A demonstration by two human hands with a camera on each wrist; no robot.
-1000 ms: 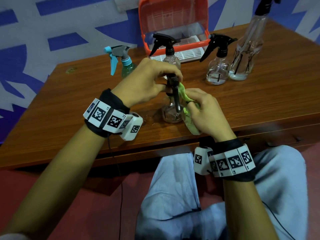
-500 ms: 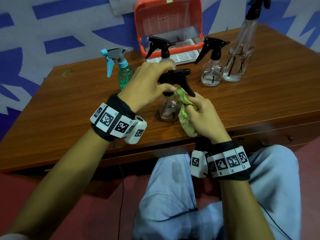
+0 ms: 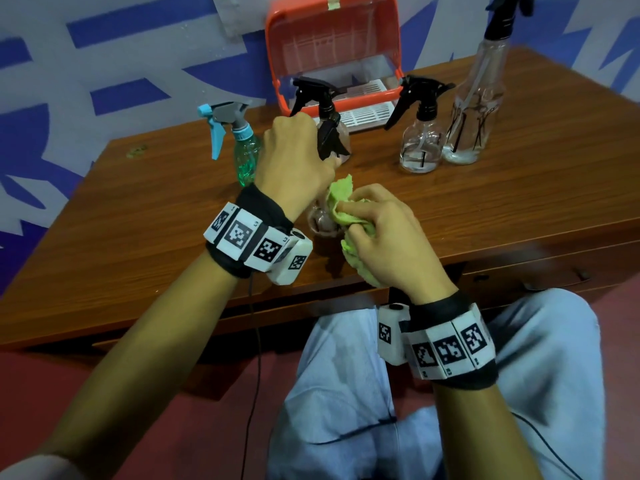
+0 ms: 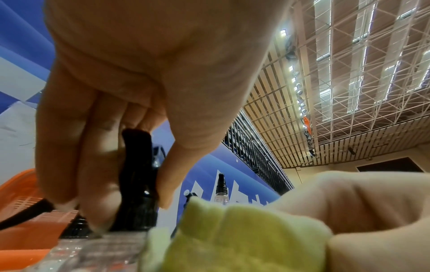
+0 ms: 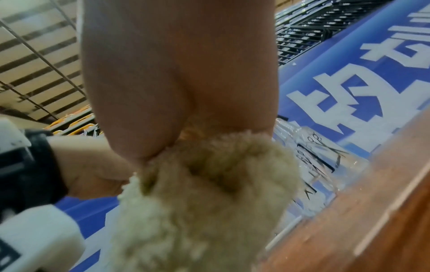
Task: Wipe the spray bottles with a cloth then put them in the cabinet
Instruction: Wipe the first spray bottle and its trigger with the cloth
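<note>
Five spray bottles on a brown wooden desk (image 3: 485,209), head view.

1. Clear round spray bottle (image 3: 320,221) with black trigger head (image 3: 329,140), near the front edge of the desk. Left hand (image 3: 294,164) grips the trigger head from above, fingers and thumb curled round it; the left wrist view shows the black head (image 4: 137,176) between fingers (image 4: 93,165) and thumb. Right hand (image 3: 384,237) holds a bunched green cloth (image 3: 341,202) against the body of the bottle at its 3 o'clock side, fingers curled round the cloth. In the right wrist view the cloth (image 5: 209,184) fills the grip below the palm.

2. Green-tinted bottle (image 3: 246,161) with grey-and-blue trigger, upright at 10 o'clock from the held bottle, just beside the left hand.

3. Clear bottle with black trigger (image 3: 313,93), at 12 o'clock, mostly hidden behind the left hand, in front of the cabinet.

4. Clear round bottle (image 3: 421,150) with black trigger, upright at 2 o'clock.

5. Tall clear bottle (image 3: 479,109) with printed black lines, touching or just beside item 4 on its 3 o'clock side.

Orange plastic cabinet (image 3: 332,39), front open, white slatted floor, at the far edge at 12 o'clock.
</note>
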